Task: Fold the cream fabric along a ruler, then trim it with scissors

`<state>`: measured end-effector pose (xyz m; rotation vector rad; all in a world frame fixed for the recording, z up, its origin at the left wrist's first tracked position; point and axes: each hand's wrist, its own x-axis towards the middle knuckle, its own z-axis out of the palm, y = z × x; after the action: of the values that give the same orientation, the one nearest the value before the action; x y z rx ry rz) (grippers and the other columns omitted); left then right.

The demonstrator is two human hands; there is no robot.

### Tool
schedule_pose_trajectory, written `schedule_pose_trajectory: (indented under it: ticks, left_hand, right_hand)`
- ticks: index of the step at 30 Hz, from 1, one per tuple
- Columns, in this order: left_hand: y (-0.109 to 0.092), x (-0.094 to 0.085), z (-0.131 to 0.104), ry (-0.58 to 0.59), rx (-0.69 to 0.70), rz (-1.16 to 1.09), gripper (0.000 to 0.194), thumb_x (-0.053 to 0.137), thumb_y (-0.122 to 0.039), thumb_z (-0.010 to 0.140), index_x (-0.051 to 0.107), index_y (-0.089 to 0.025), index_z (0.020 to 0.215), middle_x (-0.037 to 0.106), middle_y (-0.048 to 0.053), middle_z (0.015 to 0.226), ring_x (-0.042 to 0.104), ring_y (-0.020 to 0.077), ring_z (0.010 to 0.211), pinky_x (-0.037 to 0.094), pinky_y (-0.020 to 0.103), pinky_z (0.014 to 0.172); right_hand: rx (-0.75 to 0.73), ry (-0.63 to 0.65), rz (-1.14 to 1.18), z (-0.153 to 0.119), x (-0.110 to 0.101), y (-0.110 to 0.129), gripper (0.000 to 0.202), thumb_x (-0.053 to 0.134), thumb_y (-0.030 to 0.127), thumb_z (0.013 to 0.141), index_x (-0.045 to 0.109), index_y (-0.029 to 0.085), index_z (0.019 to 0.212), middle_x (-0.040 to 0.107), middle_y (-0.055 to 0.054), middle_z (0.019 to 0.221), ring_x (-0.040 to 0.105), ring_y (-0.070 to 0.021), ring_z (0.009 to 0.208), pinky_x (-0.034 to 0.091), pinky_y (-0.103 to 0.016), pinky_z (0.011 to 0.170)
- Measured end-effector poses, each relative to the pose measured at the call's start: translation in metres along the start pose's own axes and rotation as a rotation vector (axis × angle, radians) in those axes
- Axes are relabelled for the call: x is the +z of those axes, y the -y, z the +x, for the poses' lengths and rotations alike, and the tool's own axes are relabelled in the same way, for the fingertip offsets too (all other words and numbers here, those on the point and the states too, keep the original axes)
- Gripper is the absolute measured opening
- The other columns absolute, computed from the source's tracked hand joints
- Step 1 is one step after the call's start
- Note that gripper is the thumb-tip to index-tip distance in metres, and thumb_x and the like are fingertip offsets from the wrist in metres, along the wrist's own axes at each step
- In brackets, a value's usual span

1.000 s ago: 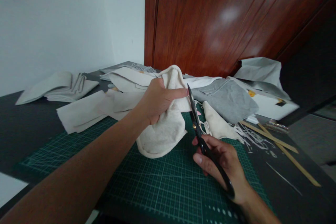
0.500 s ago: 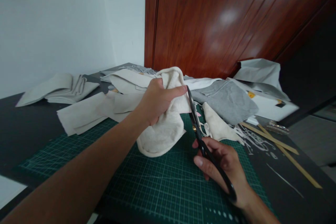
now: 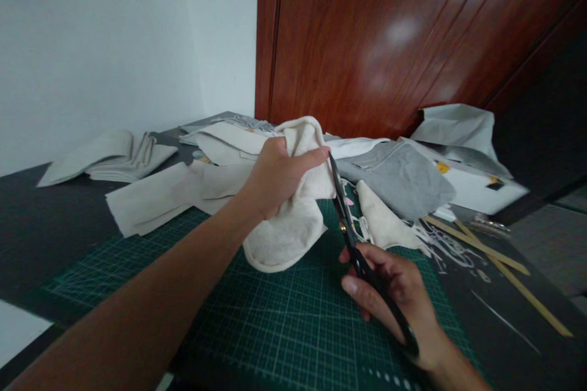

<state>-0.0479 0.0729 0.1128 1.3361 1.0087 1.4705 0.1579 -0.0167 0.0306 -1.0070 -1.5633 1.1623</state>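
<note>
My left hand point(image 3: 282, 174) grips a cream fabric piece point(image 3: 287, 235) with a rolled, piped edge, held up over the green cutting mat point(image 3: 284, 324). Its thumb presses near the right edge of the cloth. In my right hand point(image 3: 389, 293) are black-handled scissors point(image 3: 347, 233), fingers through the loops. The blades point up and away, lying along the fabric's right edge with the tip at my left thumb. They look nearly closed; whether cloth is between them I cannot tell.
A cream fabric triangle point(image 3: 383, 220) lies right of the scissors, beside thread scraps point(image 3: 452, 247) and wooden strips point(image 3: 518, 284). Grey cloth point(image 3: 398, 174) is behind. Folded fabric point(image 3: 114, 156) and flat cream pieces point(image 3: 151, 198) lie left. A wall and a reddish wooden panel point(image 3: 367, 43) stand behind.
The whole view has shifted slightly, so things appear a little further right. Both hands keep their hold on the fabric and the scissors, with hardly any movement between them.
</note>
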Motion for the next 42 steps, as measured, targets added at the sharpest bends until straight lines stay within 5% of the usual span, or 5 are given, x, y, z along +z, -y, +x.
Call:
schedule_pose_trajectory:
  ticks: [10, 35, 42]
  left_hand:
    - [0.0033, -0.0031, 0.0027, -0.088, 0.062, 0.015, 0.029, 0.087, -0.038, 0.069, 0.065, -0.020, 0.077, 0.070, 0.001, 0.073, 0.067, 0.0185, 0.066, 0.048, 0.027, 0.052]
    - [0.0059, -0.0033, 0.0062, -0.078, 0.099, 0.022, 0.032, 0.086, -0.046, 0.074, 0.069, -0.019, 0.079, 0.068, 0.001, 0.073, 0.064, 0.0172, 0.064, 0.049, 0.027, 0.054]
    - [0.0054, -0.0026, 0.0041, -0.061, 0.101, -0.025, 0.035, 0.087, -0.048, 0.075, 0.067, -0.019, 0.076, 0.064, -0.001, 0.069, 0.061, 0.0157, 0.062, 0.050, 0.027, 0.055]
  right_hand:
    - [0.009, -0.006, -0.022, -0.0014, -0.0001, -0.0009, 0.023, 0.092, 0.024, 0.074, 0.075, 0.021, 0.090, 0.054, 0.007, 0.062, 0.045, -0.0083, 0.047, 0.039, -0.019, 0.041]
    - [0.079, 0.012, 0.024, 0.0009, 0.0020, 0.0016, 0.030, 0.096, 0.028, 0.070, 0.073, 0.020, 0.088, 0.052, 0.008, 0.060, 0.043, -0.0069, 0.044, 0.037, -0.016, 0.039]
    - [0.100, 0.088, -0.003, -0.0014, -0.0072, -0.0022, 0.031, 0.091, 0.038, 0.080, 0.073, 0.021, 0.098, 0.052, 0.009, 0.062, 0.045, -0.0058, 0.043, 0.046, -0.014, 0.039]
